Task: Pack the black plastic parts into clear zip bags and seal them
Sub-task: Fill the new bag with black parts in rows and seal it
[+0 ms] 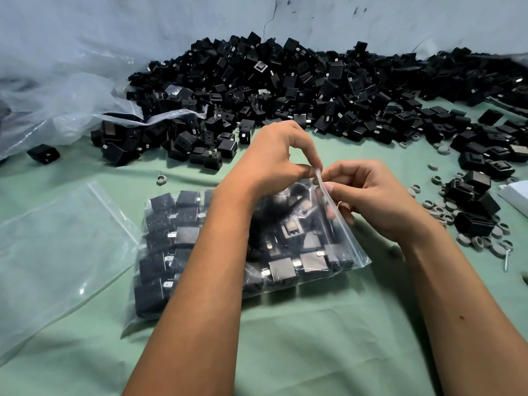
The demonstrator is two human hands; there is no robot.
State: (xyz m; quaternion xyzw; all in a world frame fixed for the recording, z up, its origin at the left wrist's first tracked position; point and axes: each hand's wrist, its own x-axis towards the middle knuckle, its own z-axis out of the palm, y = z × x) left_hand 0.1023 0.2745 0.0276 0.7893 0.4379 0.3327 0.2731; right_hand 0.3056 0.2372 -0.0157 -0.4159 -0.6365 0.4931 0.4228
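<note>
A clear zip bag (348, 247) full of black plastic parts (283, 270) lies on the green cloth in front of me. Its zip edge runs up along the right side to a raised corner. My left hand (274, 155) pinches that top corner of the zip strip with thumb and fingertips. My right hand (368, 195) pinches the same strip just below and to the right, fingers curled round the edge. My left forearm lies across the bag and hides its middle. A large heap of loose black parts (285, 81) fills the back of the table.
An empty clear zip bag (57, 247) lies flat at the left. A big crumpled plastic sheet (57, 90) sits at the back left. Grey rings (463, 230) and more black parts are scattered at the right, beside a white box corner (517, 195). One grey ring (163, 180) lies alone.
</note>
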